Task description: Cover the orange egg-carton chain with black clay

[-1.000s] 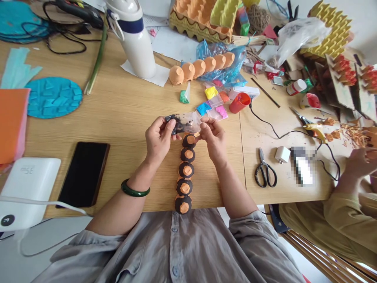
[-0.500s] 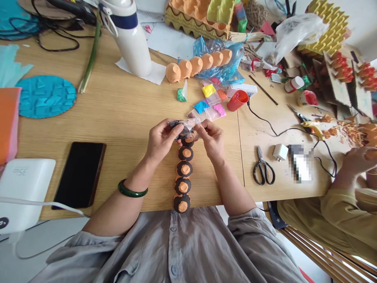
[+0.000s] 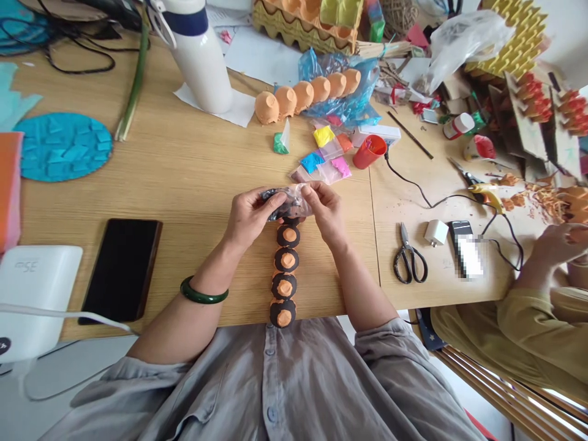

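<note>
Both my hands pinch a small clear plastic bag of black clay [image 3: 285, 202] above the wooden table [image 3: 193, 177]. My left hand [image 3: 250, 214], with a green bangle on the wrist, grips the bag's left end. My right hand [image 3: 324, 211] grips its right end. Directly below the bag lies a strip of orange egg-carton cups ringed with black [image 3: 285, 275], running toward my body.
A black phone [image 3: 122, 269] and white device [image 3: 37, 288] lie left. Small colour clay bags [image 3: 326, 159], a red cup [image 3: 370, 151], an orange cup row [image 3: 307, 95] and a white bottle [image 3: 197, 55] stand behind. Scissors [image 3: 408, 257] lie right; another person's hand [image 3: 558, 242] works at far right.
My hands have drawn closer together and crumpled the bag, which was stretched out wider a second ago. The view has drifted slightly.
</note>
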Demonstrator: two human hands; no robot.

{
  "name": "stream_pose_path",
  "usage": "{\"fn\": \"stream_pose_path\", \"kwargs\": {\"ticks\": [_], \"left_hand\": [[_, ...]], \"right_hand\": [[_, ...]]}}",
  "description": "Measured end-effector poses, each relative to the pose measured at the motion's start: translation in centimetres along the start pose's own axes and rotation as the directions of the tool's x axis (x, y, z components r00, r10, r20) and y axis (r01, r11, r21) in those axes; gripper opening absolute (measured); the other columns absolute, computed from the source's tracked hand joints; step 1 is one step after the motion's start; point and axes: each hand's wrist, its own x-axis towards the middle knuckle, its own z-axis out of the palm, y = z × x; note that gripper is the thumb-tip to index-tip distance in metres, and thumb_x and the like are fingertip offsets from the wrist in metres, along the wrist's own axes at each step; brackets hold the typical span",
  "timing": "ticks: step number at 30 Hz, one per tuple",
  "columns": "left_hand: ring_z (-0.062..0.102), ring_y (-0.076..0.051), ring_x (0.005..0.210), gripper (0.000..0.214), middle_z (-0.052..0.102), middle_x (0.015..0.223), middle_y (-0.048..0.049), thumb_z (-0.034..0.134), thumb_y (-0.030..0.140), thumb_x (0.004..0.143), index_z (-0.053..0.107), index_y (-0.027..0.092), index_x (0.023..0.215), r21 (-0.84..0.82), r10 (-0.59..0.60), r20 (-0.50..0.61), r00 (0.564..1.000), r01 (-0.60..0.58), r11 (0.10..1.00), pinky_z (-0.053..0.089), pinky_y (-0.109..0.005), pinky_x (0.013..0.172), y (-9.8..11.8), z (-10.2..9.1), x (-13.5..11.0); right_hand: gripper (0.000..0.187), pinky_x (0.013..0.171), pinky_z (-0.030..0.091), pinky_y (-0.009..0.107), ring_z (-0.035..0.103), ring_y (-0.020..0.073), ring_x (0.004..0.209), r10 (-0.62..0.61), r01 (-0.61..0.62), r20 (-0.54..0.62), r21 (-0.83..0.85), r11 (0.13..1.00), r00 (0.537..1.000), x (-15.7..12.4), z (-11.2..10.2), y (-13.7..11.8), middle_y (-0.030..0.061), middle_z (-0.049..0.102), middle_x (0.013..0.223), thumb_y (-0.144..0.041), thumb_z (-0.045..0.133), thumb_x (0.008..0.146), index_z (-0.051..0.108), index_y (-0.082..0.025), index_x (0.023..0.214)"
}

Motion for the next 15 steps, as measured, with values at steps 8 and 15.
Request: {"fn": "stream_pose_path", "kwargs": {"ticks": [8,15], "left_hand": [[0.059,-0.014,0.063,0.039,0.069,0.070,-0.0017,0.086,0.056,0.084,0.081,0.018,0.076,0.054,0.023,0.077,0.997,-0.027,0.998,0.052,-0.024,0.059,1.0,-0.1,-0.1],[0.060,-0.015,0.064,0.032,0.072,0.070,-0.0023,0.084,0.050,0.086,0.084,0.019,0.079,0.076,0.029,0.129,0.991,-0.039,0.996,0.053,-0.024,0.062,1.4,-0.1,-0.1]], "right_hand": [[0.054,0.057,0.041,0.026,0.043,0.0102,0.060,-0.095,0.093,-0.019,-0.074,0.993,0.995,0.0,-0.5,0.2,-0.0041,0.053,0.063,-0.068,0.081,0.088,0.061,-0.023,0.067],[0.059,0.052,0.037,0.024,0.039,0.0096,0.058,-0.082,0.080,-0.038,-0.047,0.996,0.996,0.2,-0.5,0.6,-0.0046,0.049,0.062,-0.072,0.081,0.087,0.057,-0.023,0.064]]}}
